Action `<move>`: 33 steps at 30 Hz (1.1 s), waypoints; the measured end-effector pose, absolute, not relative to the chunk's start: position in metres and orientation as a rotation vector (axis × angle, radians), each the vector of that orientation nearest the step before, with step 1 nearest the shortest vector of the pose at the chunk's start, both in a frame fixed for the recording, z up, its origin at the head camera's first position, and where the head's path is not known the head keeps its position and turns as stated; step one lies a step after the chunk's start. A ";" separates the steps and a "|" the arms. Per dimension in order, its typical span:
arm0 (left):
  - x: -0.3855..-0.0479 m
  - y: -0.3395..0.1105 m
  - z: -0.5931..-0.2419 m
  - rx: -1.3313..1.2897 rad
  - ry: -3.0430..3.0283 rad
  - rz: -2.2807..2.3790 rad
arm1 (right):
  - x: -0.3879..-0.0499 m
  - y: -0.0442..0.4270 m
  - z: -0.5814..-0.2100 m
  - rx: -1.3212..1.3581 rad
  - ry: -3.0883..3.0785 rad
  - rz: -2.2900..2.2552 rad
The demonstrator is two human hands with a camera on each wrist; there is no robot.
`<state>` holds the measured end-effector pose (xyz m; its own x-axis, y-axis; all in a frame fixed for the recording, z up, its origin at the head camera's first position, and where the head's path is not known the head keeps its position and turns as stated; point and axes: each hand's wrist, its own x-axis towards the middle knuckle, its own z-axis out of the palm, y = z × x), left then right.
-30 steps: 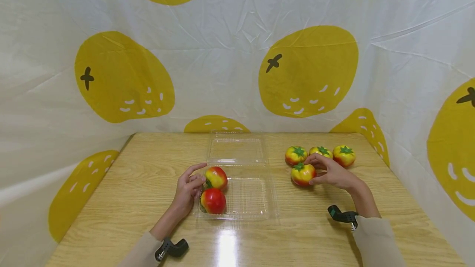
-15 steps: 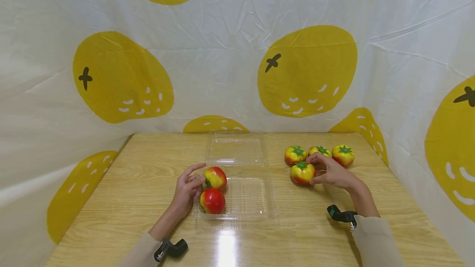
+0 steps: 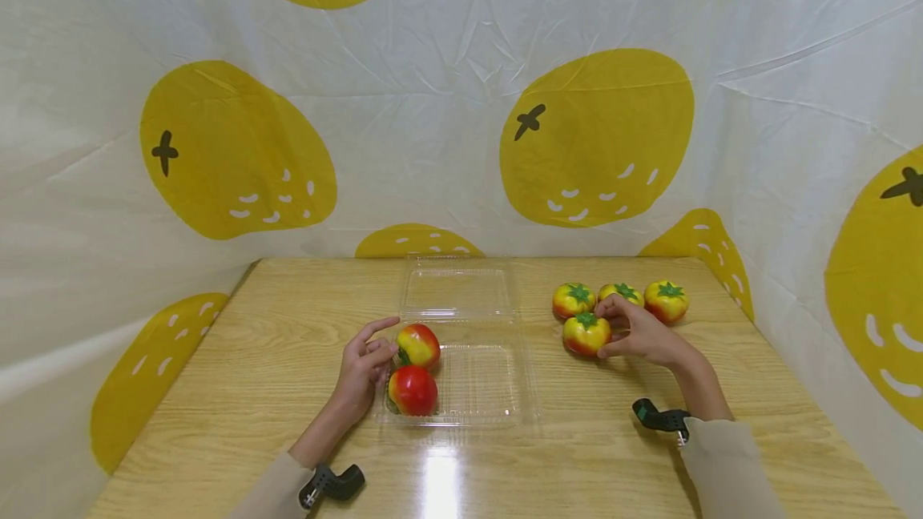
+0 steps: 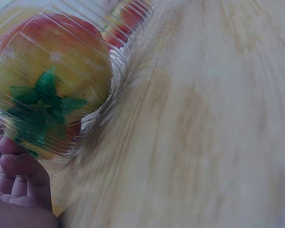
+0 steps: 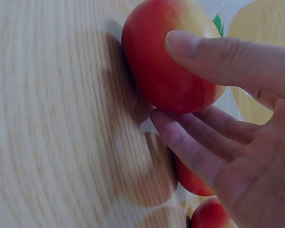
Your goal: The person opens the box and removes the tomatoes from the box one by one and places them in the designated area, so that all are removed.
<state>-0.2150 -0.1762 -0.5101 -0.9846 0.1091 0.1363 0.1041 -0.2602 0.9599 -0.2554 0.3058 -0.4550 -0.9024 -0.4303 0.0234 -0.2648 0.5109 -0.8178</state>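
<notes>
My right hand (image 3: 638,333) pinches a red and yellow tomato (image 3: 586,335) with a green leafy top, artificial in look. In the right wrist view the thumb (image 5: 218,54) presses on the tomato's side; whether its underside touches the table I cannot tell. An opened clear plastic container (image 3: 483,387) lies at the middle of the table. Inside its left part sit two similar tomatoes, one yellow-faced (image 3: 420,345) and one red-faced (image 3: 414,391). My left hand (image 3: 360,371) holds the container's left edge, its curled fingers (image 4: 26,166) against the clear wall.
Behind the right hand, several tomatoes form a row: one at left (image 3: 574,301), one partly covered by the hand (image 3: 620,293), one at right (image 3: 667,301). The container's lid (image 3: 457,292) lies flat toward the back. A fruit-patterned curtain (image 3: 418,126) encloses the wooden table (image 3: 310,295).
The right hand and its tomato have shifted very slightly left, and the tomato sits a little differently in the fingers. The left hand stays at the container's edge.
</notes>
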 end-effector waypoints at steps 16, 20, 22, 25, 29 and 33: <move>-0.215 -0.176 -0.509 0.263 1.904 2.468 | -0.255 0.308 -0.457 -0.592 2.653 -1.277; -0.215 -0.177 -0.509 0.260 1.908 2.465 | -0.255 0.307 -0.457 -0.587 2.639 -1.295; -0.215 -0.177 -0.509 0.262 1.912 2.462 | -0.255 0.307 -0.456 -0.586 2.629 -1.306; -0.215 -0.176 -0.509 0.259 1.915 2.462 | -0.255 0.306 -0.455 -0.590 2.623 -1.306; -0.215 -0.176 -0.509 0.257 1.918 2.466 | -0.254 0.306 -0.453 -0.584 2.632 -1.296; -0.215 -0.176 -0.509 0.256 1.918 2.468 | -0.253 0.306 -0.452 -0.580 2.637 -1.288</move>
<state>-0.2147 -0.1762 -0.5095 -0.9867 0.1040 0.1249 0.0954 -0.2518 0.9631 -0.2533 0.3058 -0.4523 -0.9140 -0.4043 0.0344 -0.2756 0.5564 -0.7838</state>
